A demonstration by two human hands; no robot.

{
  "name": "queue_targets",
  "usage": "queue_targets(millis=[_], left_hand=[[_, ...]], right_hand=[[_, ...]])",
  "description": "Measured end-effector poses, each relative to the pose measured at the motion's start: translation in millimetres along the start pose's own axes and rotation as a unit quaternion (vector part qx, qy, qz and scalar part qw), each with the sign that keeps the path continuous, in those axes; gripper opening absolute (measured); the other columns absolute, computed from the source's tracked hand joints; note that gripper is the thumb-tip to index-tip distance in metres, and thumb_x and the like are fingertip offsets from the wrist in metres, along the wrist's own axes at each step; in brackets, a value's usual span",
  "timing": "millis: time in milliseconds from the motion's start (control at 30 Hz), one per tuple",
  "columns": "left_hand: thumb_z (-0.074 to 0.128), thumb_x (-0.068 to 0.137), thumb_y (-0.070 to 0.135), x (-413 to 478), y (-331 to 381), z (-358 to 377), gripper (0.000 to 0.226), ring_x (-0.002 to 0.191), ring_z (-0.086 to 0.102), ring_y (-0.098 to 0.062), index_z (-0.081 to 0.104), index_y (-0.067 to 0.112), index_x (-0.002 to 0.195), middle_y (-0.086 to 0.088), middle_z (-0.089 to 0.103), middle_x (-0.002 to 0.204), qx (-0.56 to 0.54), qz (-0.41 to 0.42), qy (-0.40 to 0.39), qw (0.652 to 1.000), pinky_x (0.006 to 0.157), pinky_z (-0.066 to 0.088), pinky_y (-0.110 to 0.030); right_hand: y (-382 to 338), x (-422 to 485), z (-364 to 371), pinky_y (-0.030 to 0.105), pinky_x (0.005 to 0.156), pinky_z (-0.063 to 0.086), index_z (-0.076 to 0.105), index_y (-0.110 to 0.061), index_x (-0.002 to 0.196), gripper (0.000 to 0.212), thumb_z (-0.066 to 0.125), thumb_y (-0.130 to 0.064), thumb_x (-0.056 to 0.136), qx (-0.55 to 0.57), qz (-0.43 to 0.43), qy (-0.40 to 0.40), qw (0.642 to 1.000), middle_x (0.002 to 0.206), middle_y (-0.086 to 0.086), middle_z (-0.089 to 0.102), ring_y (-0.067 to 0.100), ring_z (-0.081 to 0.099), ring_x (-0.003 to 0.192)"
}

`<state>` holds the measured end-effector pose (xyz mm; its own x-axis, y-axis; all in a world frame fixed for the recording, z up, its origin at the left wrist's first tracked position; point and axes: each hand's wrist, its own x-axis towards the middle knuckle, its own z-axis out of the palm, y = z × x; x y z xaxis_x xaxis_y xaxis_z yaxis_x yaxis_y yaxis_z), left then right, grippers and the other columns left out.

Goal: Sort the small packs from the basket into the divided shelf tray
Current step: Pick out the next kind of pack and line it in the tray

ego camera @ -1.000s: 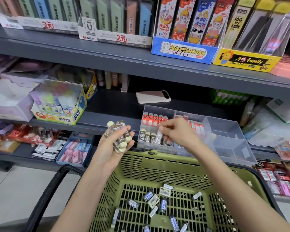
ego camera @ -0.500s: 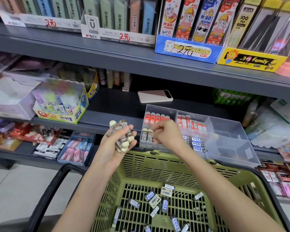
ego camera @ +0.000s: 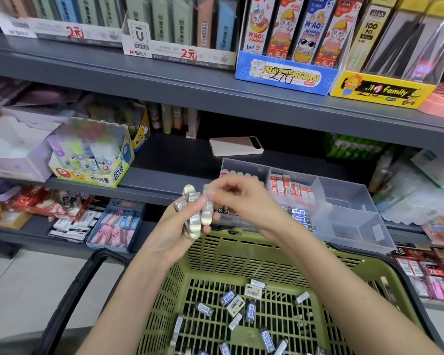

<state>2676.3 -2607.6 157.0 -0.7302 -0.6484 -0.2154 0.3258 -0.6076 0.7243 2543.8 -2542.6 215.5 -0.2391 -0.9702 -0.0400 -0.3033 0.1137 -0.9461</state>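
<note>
Head camera looks forward-down, close over basket (ego camera: 228,260).

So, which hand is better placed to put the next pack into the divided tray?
The right hand. Its fingers pinch the top of one pack, and the divided tray lies directly behind it. The left hand is busy gripping the bundle of packs, farther from the tray.

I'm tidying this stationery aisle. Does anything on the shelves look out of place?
Yes: a pale phone lies flat on the middle shelf behind the divided tray, loose among boxed stationery; it looks like a personal item, not stock.
</note>
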Motion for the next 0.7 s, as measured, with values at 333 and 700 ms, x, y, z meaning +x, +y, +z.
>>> queue_targets(millis=[333, 700], left_hand=[[0.066, 0.071, 0.018, 4, 4, -5, 0.017, 0.059, 0.064, -0.013, 0.057, 0.009, 0.083, -0.007, 0.069, 0.073, -0.062, 0.015, 0.053, 0.997, 0.044, 0.047, -0.017], [0.066, 0.072, 0.017, 5, 0, -4, 0.016, 0.059, 0.064, -0.014, 0.060, 0.008, 0.084, -0.007, 0.069, 0.073, -0.046, 0.006, 0.056, 0.997, 0.043, 0.047, -0.019]], right_hand=[[20, -3, -64, 0.021, 0.050, 0.045, 0.043, -0.006, 0.102, 0.028, 0.064, 0.001, 0.085, 0.052, 0.128, 0.074, 0.988, 0.072, 0.012, 0.069, 0.016, 0.057, 0.055], [24, 15, -60, 0.019, 0.051, 0.046, 0.063, 0.002, 0.079, 0.028, 0.061, -0.023, 0.091, -0.241, 0.147, -0.058, 0.958, 0.057, -0.007, 0.060, 0.006, 0.057, 0.049]])
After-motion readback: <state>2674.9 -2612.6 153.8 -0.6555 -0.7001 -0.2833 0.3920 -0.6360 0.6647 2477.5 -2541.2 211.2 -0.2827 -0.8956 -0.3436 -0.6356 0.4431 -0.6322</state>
